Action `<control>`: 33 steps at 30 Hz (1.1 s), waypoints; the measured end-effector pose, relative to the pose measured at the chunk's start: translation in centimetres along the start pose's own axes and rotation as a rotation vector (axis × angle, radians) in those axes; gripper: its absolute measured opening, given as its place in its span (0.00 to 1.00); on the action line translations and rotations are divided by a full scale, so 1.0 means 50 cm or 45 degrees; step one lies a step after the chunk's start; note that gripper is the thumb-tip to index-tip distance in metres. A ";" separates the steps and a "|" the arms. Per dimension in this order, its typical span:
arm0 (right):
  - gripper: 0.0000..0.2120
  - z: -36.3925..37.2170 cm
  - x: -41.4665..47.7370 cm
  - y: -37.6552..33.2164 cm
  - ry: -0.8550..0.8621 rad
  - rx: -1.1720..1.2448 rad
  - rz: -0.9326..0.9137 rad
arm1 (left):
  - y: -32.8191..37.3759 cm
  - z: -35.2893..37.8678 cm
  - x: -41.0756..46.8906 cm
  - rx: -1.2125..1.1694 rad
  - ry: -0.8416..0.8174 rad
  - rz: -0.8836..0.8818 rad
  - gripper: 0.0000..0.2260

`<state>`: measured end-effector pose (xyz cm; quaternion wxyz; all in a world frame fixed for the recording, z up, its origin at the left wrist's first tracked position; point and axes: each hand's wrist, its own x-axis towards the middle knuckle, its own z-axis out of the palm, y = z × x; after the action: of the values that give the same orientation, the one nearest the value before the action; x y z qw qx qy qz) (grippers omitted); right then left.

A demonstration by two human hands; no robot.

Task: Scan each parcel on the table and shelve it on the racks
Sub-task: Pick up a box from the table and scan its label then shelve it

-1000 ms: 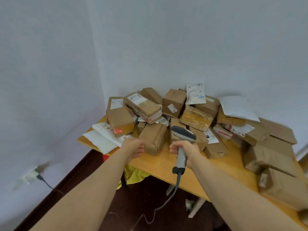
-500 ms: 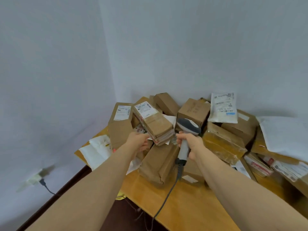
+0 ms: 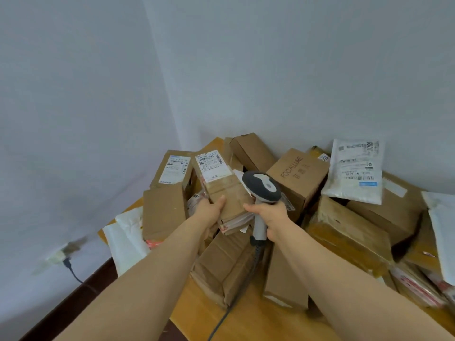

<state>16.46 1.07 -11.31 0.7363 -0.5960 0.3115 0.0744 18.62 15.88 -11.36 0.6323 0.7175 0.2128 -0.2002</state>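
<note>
1. Brown cardboard filled the left hand (image 3: 211, 210). Its thumb lay across the top of a long, flat parcel (image 3: 227, 193) at the near end, with the other fingers hidden underneath, so the grip came from below.
2. The right hand (image 3: 270, 215) was clenched round the pale handle of a grey-headed scanner (image 3: 262, 185), whose cable (image 3: 221, 321) trailed down over the wooden table (image 3: 248, 326).
3. The parcel sat between the 2 hands above the heap, its long axis running away from the person and slightly left. Whether it rested on the boxes below or was lifted clear could not be told.
4. Its white label (image 3: 213, 164) faced up at the far end, ahead and to the left of the scanner head, which hung just beside the parcel's right edge. The right hand was the nearer of the 2 to the barcode. The scan looked to need the head swung left and forward over it.
5. Around them lay a FOCALLURE carton (image 3: 299, 175) just right of the scanner, a white mailer (image 3: 354, 168) against the wall and a labelled box (image 3: 172, 173) on the left.
6. Every carton was closed, so their contents were not visible. No rack was in view.
</note>
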 end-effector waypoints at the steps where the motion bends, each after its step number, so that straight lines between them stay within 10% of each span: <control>1: 0.26 -0.002 -0.003 0.001 0.001 0.006 -0.020 | 0.000 0.000 -0.004 -0.006 0.008 0.004 0.20; 12: 0.20 -0.047 -0.177 0.019 0.031 0.113 -0.231 | 0.011 -0.062 -0.176 -0.260 -0.249 0.011 0.41; 33: 0.20 -0.088 -0.588 0.154 -0.218 0.084 -0.407 | -0.115 -0.274 -0.555 -0.168 -0.536 0.162 0.20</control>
<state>-12.24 6.83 -2.04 0.7817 -0.6050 0.1512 -0.0034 -7.36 28.64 0.99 0.7195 0.6291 0.0433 -0.2909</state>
